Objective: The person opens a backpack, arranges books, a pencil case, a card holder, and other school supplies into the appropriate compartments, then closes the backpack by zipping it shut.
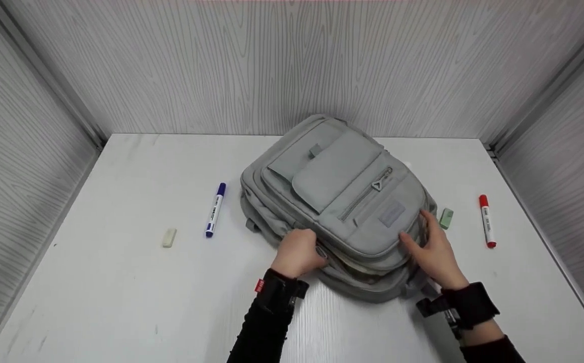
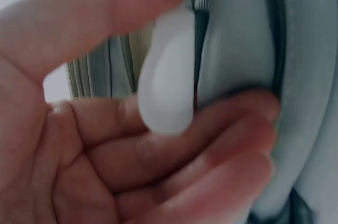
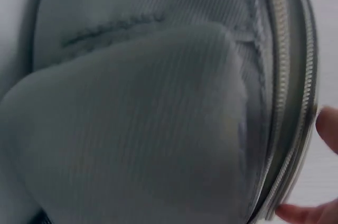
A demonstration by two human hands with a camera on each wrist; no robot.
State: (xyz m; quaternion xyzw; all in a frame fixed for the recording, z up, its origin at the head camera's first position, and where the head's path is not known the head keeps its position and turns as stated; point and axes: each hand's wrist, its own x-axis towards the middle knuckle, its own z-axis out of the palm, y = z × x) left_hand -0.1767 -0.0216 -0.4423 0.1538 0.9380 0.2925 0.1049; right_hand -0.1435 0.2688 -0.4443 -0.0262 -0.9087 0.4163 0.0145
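A grey-green backpack (image 1: 344, 184) lies tilted on the white table, front pocket upward. At its lower left edge my left hand (image 1: 298, 253) curls its fingers by the zipper. Close up, a pale zipper pull (image 2: 168, 73) hangs beneath the thumb, with the other fingers bent below it against the fabric. My right hand (image 1: 435, 252) rests on the bag's lower right side, thumb and forefinger spread apart; its other fingers are mostly hidden. In the right wrist view two fingertips (image 3: 328, 129) touch or nearly touch the zippered edge.
A blue marker (image 1: 215, 210) and a whitish eraser (image 1: 169, 237) lie left of the bag. To the right are a green eraser (image 1: 446, 218), close to the bag, and a red marker (image 1: 487, 221). Wood-grain panels (image 1: 292, 65) enclose the table's back and sides.
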